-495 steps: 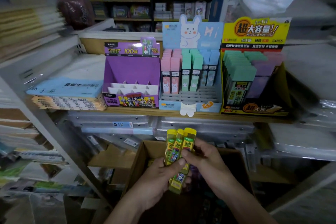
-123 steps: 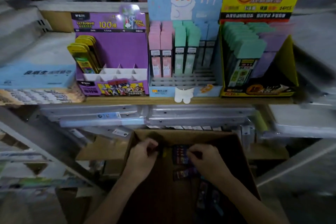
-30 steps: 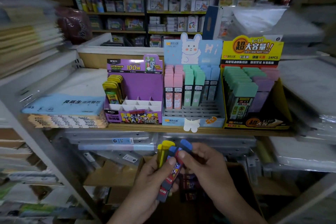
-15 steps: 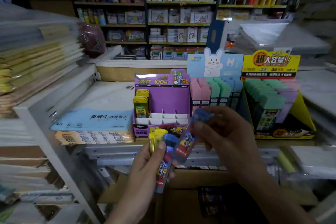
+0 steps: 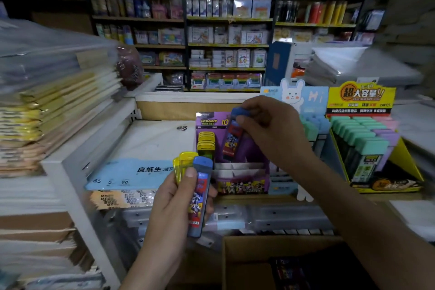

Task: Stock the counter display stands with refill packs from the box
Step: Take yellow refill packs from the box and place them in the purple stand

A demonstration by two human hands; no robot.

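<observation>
"超大容量!!" and "24PCS" are printed on the yellow cardboard display header [image 5: 361, 96]. "ULTRAMAN HEROES" is seen on the purple cardboard stand [image 5: 209, 122], "Hi" on the pale-blue rabbit card [image 5: 313, 96], and "良纸生" and "B5 5 60" on the light-blue paper ream [image 5: 131, 172].

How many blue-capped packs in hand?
2 blue-capped packs: one in the right hand over the purple stand, one in the left hand beside yellow-capped packs. Others may be hidden.
</observation>
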